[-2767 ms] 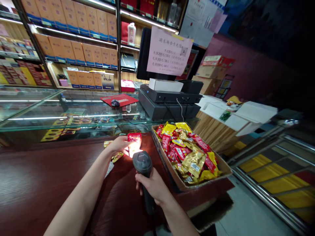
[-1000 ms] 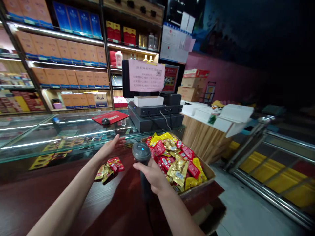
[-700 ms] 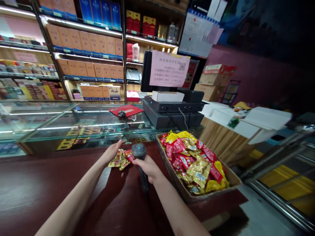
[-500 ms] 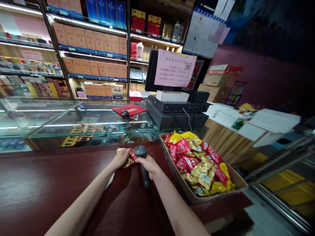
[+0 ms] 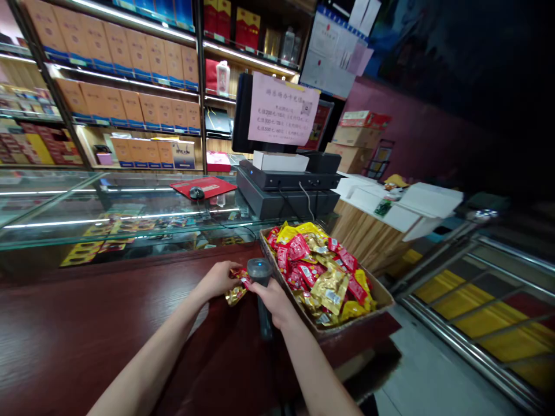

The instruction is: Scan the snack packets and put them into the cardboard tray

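Own body, head cam: bare left forearm (image 5: 147,364) and bare right forearm (image 5: 314,364), both slim and smooth, tapering to narrow wrists. Bare left hand (image 5: 215,279) and bare right hand (image 5: 272,299), both with slender fingers. Both arms run out past the bottom edge of the frame. Nail detail too small to tell; upper arms and shoulders out of frame.

Beyond the hands (image 5: 214,281), a glass display case (image 5: 130,216) runs below wooden shelves (image 5: 130,110) stacked with boxes under strip lights; to their right, a wooden-fronted counter (image 5: 368,237) stands before a maroon wall (image 5: 416,127), above a pale floor (image 5: 425,370).
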Action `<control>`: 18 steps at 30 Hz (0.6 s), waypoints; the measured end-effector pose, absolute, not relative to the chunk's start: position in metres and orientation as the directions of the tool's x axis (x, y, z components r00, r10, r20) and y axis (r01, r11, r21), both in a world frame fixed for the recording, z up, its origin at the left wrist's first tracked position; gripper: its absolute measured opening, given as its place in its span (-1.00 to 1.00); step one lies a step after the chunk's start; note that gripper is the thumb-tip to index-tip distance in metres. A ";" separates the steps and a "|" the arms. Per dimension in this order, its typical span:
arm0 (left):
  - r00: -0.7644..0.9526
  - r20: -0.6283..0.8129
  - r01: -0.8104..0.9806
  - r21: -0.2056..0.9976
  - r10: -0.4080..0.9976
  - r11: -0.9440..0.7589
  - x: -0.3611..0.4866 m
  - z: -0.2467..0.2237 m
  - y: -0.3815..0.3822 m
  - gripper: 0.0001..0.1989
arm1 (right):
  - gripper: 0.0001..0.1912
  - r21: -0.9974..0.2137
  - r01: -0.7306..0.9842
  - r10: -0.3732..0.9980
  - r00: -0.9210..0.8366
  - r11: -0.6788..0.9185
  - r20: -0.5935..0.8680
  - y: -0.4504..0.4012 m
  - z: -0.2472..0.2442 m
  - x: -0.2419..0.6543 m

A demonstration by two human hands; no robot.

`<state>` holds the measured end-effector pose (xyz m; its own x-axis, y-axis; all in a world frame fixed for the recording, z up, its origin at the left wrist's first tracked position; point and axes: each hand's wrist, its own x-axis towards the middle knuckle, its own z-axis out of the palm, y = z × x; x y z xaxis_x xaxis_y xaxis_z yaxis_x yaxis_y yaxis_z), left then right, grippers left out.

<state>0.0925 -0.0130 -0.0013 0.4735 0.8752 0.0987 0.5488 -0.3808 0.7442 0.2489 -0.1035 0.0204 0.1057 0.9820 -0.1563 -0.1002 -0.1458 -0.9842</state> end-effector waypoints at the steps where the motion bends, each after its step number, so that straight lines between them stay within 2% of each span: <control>1: 0.479 0.084 0.531 0.765 0.874 -0.364 0.091 0.001 -0.008 -0.69 | -0.64 -0.985 -0.090 0.979 0.126 -0.149 -0.160 -0.104 0.019 0.250; 7: 0.406 0.199 0.436 0.815 0.892 -0.381 0.092 0.004 0.004 -0.76 | -0.73 -0.970 -0.199 0.987 0.048 -0.139 -0.151 -0.107 0.017 0.256; 11: 0.382 0.207 0.221 0.926 0.901 -0.307 0.102 0.003 0.000 -0.70 | -0.73 -0.933 -0.304 0.974 0.063 -0.190 -0.219 -0.110 0.020 0.253; 13: 0.368 0.148 0.079 0.979 0.918 -0.189 0.103 0.006 -0.001 -0.62 | -0.73 -0.904 -0.377 0.966 0.075 -0.203 -0.248 -0.111 0.023 0.251; 15: 0.406 0.007 -0.042 0.999 0.914 0.011 0.099 0.009 -0.002 -0.55 | -0.73 -0.868 -0.467 0.965 0.105 -0.167 -0.242 -0.110 0.027 0.249; 18: 0.568 -0.200 -0.124 0.938 0.798 0.323 0.089 0.011 0.000 -0.56 | -0.72 -0.823 -0.563 0.970 0.146 -0.080 -0.195 -0.109 0.030 0.248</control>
